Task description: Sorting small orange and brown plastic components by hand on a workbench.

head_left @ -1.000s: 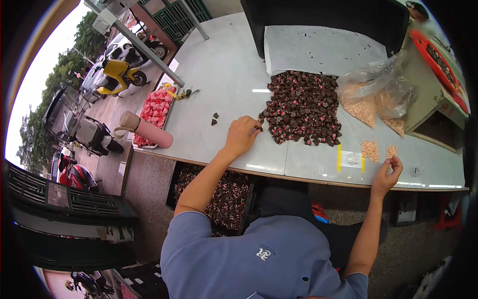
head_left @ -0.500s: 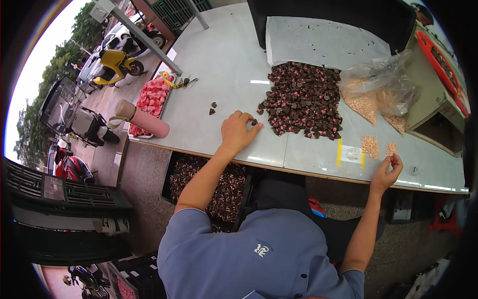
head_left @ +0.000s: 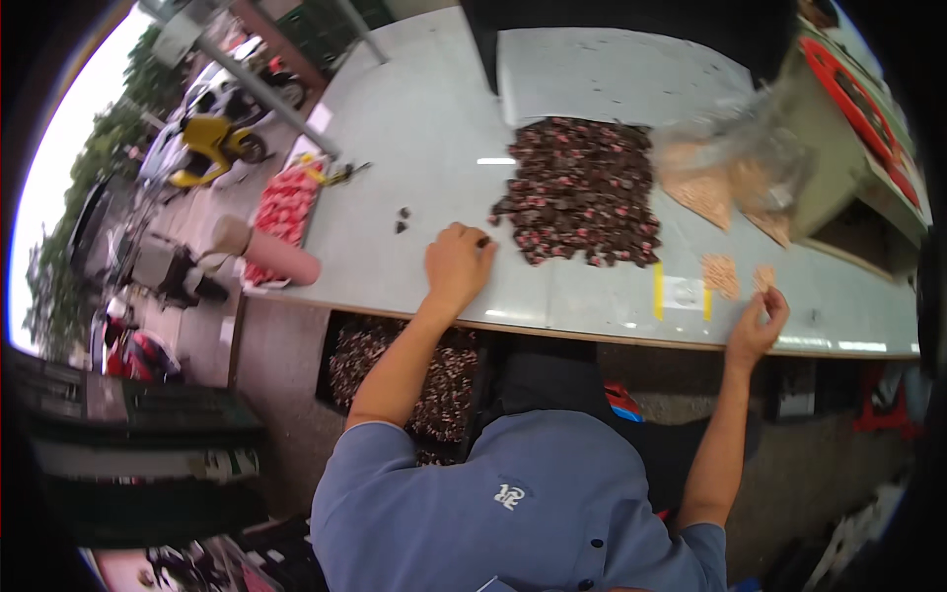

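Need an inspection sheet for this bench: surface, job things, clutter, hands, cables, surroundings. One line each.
Surface: glossy pale tabletop; two yellow tape strips near the front edge.
Job's things: broad spread of small dark-and-pink pieces; two loose dark pieces to its left; two small piles of beige pieces at right, more in clear plastic bags.
Clutter: pink flask and pink pieces, far left.
Hands: left hand holds a dark piece in its fingers; right hand at the smaller beige pile, grip unclear.
Cables: nothing seen.
Surroundings: yellow scooter outside, left.
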{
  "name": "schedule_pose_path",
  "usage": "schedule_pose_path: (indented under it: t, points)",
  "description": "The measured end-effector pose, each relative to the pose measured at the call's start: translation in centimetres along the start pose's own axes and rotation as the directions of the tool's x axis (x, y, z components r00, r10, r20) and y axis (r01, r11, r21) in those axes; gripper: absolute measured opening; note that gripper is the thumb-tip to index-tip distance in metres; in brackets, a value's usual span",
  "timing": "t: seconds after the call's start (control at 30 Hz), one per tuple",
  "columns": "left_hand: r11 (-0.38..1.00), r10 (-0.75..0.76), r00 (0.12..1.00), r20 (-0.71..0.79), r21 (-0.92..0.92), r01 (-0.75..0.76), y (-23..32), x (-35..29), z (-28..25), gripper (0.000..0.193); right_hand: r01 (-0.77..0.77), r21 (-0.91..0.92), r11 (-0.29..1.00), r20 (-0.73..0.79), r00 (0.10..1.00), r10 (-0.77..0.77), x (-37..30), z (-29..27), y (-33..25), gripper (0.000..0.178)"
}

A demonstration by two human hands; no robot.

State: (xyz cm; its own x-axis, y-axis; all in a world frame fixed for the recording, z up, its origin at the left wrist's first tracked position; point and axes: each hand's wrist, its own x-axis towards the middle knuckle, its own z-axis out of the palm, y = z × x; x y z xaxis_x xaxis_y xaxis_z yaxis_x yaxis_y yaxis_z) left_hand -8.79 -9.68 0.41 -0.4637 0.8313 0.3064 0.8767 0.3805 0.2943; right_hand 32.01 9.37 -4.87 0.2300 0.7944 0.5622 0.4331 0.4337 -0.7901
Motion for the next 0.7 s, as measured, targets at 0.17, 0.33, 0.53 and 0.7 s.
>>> schedule_pose_path:
  t: [0.17, 0.33, 0.53, 0.7]
  points:
    - [0.975, 0.048, 0.996, -0.071, -0.214, -0.062, -2.4, -1.3, -0.7, 0.018, -0.212, 0.338, 0.917, 0.161, 0.973, 0.165, -0.3, 1.4, -0.8, 0.02]
    - [0.619, 0.009, 0.931, 0.364, -0.733, 0.28, 1.4, -0.2, -2.5, 0.021, -0.065, -0.073, 0.995, 0.478, 0.874, 0.092, 0.1, -1.1, -3.7, 0.007]
    - [0.467, 0.525, 0.67, 0.525, -0.836, 0.289, 8.1, 3.5, -1.9, 0.023, 0.094, -0.329, 0.94, 0.546, 0.831, 0.108, 1.0, -1.1, -4.5, 0.01]
    - [0.5, 0.617, 0.498, 0.61, -0.792, 0.35, 10.6, 6.3, 1.4, 0.021, 0.136, -0.393, 0.909, 0.551, 0.827, 0.114, 1.1, -0.6, -4.5, 0.008]
